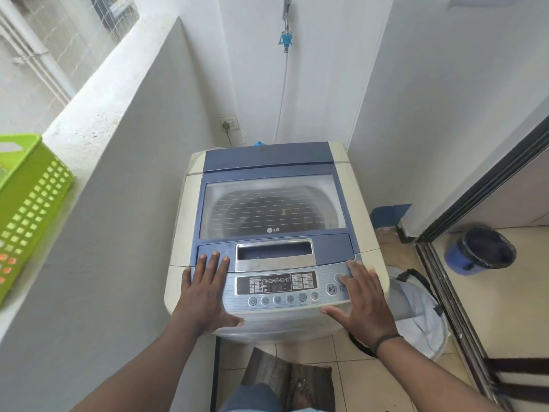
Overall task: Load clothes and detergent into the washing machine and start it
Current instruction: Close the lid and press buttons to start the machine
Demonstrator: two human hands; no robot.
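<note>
A top-loading washing machine (365, 257) with a blue lid stands in a narrow alcove straight ahead. Its lid (273, 206) is down, and the drum shows dimly through the clear window. My left hand (205, 292) lies flat on the front left corner of the control panel (276, 288), fingers straight. My right hand (362, 298) rests flat on the panel's right end, fingertips at the round power button (338, 277). A laundry hamper (416, 310) with pale cloth in it sits on the floor to the machine's right.
A green perforated basket (26, 209) sits on the ledge at the left. Walls close in on both sides of the machine. A blue bin with a black liner (481, 251) stands beyond a sliding door track (451, 307) at right. A mat (282, 373) lies by my feet.
</note>
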